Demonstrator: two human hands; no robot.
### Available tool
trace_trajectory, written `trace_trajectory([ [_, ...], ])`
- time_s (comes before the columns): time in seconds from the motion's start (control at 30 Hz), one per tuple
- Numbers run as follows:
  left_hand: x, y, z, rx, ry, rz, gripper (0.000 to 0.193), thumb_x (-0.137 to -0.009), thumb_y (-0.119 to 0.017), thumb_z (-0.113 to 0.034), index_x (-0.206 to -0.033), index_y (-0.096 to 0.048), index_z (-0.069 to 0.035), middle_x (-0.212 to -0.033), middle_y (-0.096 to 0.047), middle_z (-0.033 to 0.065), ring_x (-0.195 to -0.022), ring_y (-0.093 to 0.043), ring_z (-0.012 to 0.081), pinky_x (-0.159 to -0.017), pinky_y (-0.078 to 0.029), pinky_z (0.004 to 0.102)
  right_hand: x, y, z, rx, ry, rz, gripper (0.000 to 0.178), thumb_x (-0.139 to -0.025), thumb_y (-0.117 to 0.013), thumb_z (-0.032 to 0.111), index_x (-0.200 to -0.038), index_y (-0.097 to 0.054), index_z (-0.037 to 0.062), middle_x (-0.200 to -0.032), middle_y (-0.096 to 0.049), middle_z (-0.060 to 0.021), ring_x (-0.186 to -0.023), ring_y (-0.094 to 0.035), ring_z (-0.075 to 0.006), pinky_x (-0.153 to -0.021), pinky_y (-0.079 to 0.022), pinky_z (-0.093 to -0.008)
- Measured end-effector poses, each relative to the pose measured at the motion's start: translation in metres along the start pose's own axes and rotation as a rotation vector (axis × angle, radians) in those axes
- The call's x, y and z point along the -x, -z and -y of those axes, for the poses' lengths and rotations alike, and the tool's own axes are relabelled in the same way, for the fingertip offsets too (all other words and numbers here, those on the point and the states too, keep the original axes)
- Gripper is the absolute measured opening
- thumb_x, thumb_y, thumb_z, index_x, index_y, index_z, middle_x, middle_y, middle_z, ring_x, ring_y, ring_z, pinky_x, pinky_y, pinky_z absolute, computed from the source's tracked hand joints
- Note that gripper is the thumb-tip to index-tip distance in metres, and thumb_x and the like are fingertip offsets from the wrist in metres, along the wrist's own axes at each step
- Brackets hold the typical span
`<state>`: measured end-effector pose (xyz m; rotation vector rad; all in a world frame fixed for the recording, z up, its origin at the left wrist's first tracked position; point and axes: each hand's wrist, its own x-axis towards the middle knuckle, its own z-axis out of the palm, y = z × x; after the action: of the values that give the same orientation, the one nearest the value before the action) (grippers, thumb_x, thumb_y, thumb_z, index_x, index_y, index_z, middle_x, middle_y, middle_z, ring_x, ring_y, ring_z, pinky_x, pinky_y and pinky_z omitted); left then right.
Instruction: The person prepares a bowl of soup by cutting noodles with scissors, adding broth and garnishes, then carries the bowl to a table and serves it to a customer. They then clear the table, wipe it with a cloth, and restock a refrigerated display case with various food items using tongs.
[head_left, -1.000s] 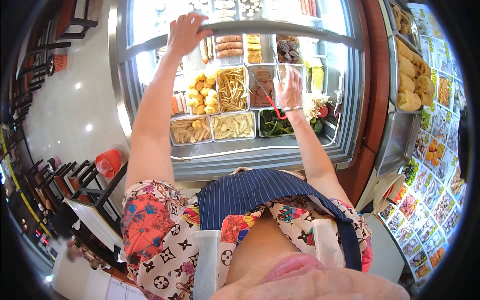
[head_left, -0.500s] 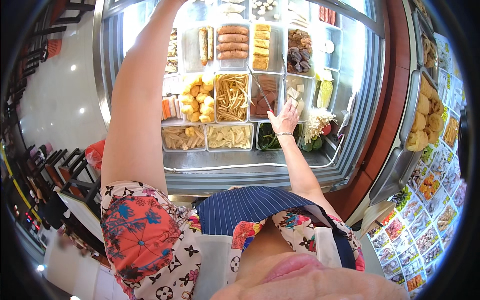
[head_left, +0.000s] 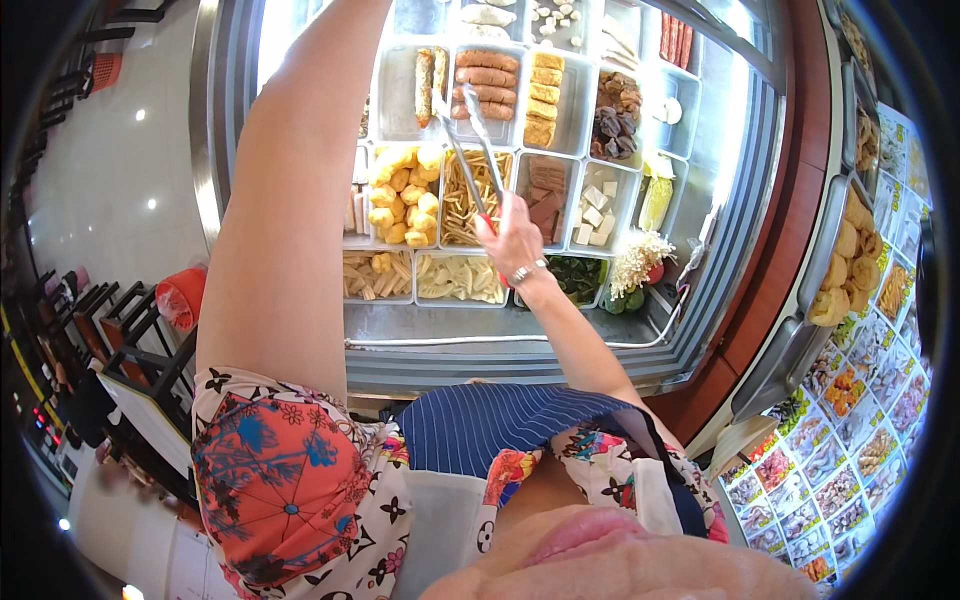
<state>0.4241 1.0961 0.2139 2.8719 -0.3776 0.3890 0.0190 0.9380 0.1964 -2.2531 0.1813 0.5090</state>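
My right hand grips a pair of metal tongs with red on the handles. Its arms are spread, crossing above a tub of yellowish strips; the tips hang by the thick brown sausages and the browned long pieces beside them. Nothing shows between the tips. Around the hand lie tubs of brown blocks, white cubes, dark greens and pale slices. My left arm stretches up past the top edge, its hand out of sight.
Golden puffs, golden blocks and dark mushrooms fill other tubs in the lit metal case. A white tube runs along its near side. Right of the case are trays of rolls; a red bin stands left.
My right hand has swung left, away from the white cubes. The tongs have come from the brown blocks to the sausages, their arms now wide apart. The view has shifted slightly.
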Motion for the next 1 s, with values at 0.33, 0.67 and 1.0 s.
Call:
trace_trajectory([
  [0.33, -0.004, 0.006, -0.017, 0.033, 0.0, 0.036, 0.061, -0.089, -0.043, -0.055, -0.133, -0.047, -0.012, -0.136, -0.047, 0.0136, -0.129, -0.036, 0.0364, -0.106, -0.026, 0.0527, -0.081, -0.032, 0.092, 0.022, -0.387, 0.271, 0.068, -0.083, -0.059, 0.041, -0.125, -0.032, -0.0063, -0.118, -0.045, -0.0278, -0.097, -0.059, -0.0404, -0.083, -0.05, -0.0446],
  [0.67, -0.002, 0.008, -0.028, 0.023, -0.012, 0.028, 0.062, -0.089, -0.044, -0.055, -0.132, -0.047, -0.011, -0.136, -0.046, 0.0163, -0.129, -0.036, 0.0365, -0.106, -0.026, 0.0515, -0.088, -0.065, 0.077, -0.035, -0.43, 0.349, 0.08, -0.084, -0.056, 0.035, -0.139, -0.015, -0.0072, -0.122, -0.047, -0.0326, -0.105, -0.056, -0.0427, -0.089, -0.046, -0.047],
  [1.0, 0.0, 0.021, -0.022, -0.036, -0.033, -0.047, 0.056, -0.09, -0.045, -0.052, -0.127, -0.051, -0.011, -0.125, -0.053, 0.0155, -0.12, -0.044, 0.035, -0.101, -0.032, 0.0502, -0.096, -0.059, 0.032, -0.638, -0.207, 0.352, 0.038, -0.085, -0.06, 0.029, -0.109, -0.05, 0.002, -0.086, -0.06, -0.0119, -0.075, -0.059, -0.0224, -0.071, -0.049, -0.0346],
])
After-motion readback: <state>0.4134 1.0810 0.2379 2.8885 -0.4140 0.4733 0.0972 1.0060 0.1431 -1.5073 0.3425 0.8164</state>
